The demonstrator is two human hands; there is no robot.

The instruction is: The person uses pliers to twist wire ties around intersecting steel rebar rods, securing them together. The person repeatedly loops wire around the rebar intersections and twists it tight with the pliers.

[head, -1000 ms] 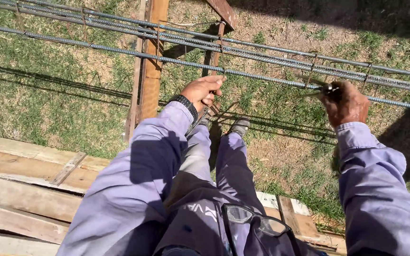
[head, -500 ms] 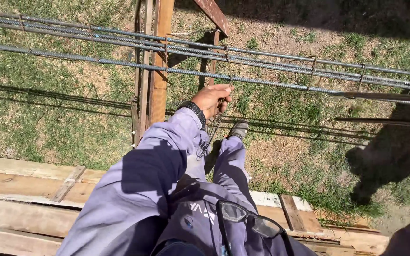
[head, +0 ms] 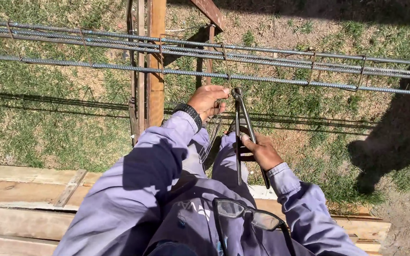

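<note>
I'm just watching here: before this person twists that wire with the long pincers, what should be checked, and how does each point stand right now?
1. Pincer head at the joint: ok. The pincers have their head up by the nearest ribbed bar, close to the left fingertips.
2. Right hand on the handles: ok, wrapped around both.
3. Left hand holding wire: ok, thin tie wire hangs from it.
4. Wire actually caught in the pincer head: cannot tell, too small.
5. Left fingers clear of the pincer head: not ok, they look very close.
6. Eye protection worn: not ok, the glasses hang at the chest.
</note>
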